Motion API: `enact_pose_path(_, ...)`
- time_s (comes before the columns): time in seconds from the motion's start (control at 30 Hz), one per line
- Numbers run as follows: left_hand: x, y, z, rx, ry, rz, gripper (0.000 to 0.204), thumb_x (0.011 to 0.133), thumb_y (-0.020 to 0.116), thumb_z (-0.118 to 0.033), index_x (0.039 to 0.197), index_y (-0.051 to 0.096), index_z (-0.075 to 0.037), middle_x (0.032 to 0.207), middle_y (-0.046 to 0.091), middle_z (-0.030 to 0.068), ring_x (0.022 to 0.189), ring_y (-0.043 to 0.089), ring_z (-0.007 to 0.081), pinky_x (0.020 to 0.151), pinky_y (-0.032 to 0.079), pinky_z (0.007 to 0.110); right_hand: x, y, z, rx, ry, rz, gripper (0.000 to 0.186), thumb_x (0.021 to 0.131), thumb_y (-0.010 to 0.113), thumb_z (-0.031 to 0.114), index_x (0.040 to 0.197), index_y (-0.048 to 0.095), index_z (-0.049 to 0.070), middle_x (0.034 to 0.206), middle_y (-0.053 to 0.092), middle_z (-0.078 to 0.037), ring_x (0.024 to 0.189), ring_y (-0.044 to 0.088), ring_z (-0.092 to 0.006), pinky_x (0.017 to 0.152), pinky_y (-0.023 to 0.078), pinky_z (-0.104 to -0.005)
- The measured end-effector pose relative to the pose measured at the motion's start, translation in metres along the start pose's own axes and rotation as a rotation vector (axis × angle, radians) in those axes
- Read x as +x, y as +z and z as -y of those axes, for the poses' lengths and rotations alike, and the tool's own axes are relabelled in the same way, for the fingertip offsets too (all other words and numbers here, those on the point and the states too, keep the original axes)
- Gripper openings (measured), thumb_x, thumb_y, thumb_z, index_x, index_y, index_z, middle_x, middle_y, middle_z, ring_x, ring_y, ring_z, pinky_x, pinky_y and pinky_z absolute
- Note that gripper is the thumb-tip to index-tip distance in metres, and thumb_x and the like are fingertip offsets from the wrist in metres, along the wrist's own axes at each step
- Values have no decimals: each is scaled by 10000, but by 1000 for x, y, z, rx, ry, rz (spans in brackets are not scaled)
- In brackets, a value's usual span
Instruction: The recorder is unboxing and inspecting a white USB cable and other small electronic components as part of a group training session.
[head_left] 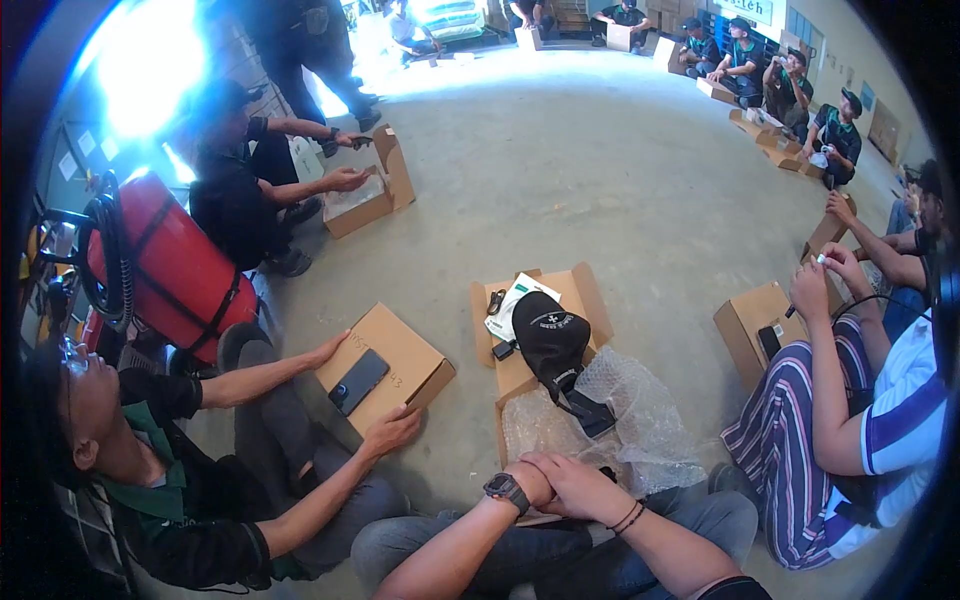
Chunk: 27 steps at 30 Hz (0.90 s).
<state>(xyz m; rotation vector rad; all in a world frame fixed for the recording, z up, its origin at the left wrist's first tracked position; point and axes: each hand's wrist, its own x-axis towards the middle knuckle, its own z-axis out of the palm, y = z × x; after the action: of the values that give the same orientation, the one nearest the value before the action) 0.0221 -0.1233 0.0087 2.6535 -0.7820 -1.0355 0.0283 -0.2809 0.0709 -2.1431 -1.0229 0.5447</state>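
Clasped hands of a seated person, with surrounding cardboard boxes; clock positions are taken from the hands, twelve being straight ahead. Nearest, the right hand [580, 488] is folded over the left hand [530, 482], the two pressed together above the lap; whether either grips anything beneath cannot be told. A dark wristwatch [507, 492] encircles the left wrist, a thin dark bracelet [630, 517] the right. At twelve o'clock, just beyond the hands, stands an open cardboard box [514, 377]. Clear bubble wrap [650, 415] spills from it toward one and two o'clock. A black cap [552, 335] lies over the box; the dark object [592, 415] at its near end is possibly a separate device, though the view is poor. Farther into the box lie a small black adapter [503, 350], a white packet [520, 296] and a coiled black cable [496, 300]. At ten o'clock, a co-worker's two hands steady a closed cardboard box [415, 365] bearing a dark smartphone [358, 382]. At two o'clock, a neighbour in striped trousers [790, 440] pinches a small white item [822, 259]. Farther out, at eleven, another person sits beside an opened carton [362, 212]. Farthest, seated people with cartons line the floor's edge from twelve to one o'clock.
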Motion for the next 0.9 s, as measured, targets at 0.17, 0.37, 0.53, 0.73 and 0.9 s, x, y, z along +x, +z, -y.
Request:
enact_pose_path(0.17,2,0,2,36,19,50,514,943,623,-315,1424,619,-131,1428,618,195,1294,604,359,1098,478,487,-5,9,-13,-58,12,1,807,846,828,382,1513,433,157,1323,638,-204,1162,655,-442,996,549,-503)
enact_pose_path(0.37,4,10,6,43,24,108,521,948,616,-321,1437,610,-141,1445,604,192,1313,587,361,1109,466,490,-9,-6,7,-151,86,30,799,846,820,380,1502,431,145,1300,645,-205,1109,678,-433,923,577,-498)
enact_pose_path(0.53,8,16,1,37,49,131,528,952,610,-326,1449,603,-149,1460,592,190,1328,573,363,1118,457,494,-3,-9,-3,-76,-65,-13,769,797,853,348,1446,501,130,1335,639,-157,1190,641,-384,1028,517,-478)
enact_pose_path(0.73,-6,14,-3,38,2,87,537,955,607,-333,1461,592,-154,1472,579,189,1341,558,365,1123,449,498,16,-7,10,96,-288,-68,758,737,893,306,1391,562,111,1394,624,-116,1286,585,-337,1114,457,-450)
enact_pose_path(0.9,-11,3,-8,29,-58,51,547,957,603,-340,1473,582,-158,1484,566,188,1354,543,368,1129,441,502,17,0,8,158,-256,-31,746,745,891,254,1397,559,107,1401,618,-118,1295,582,-336,1122,452,-453)
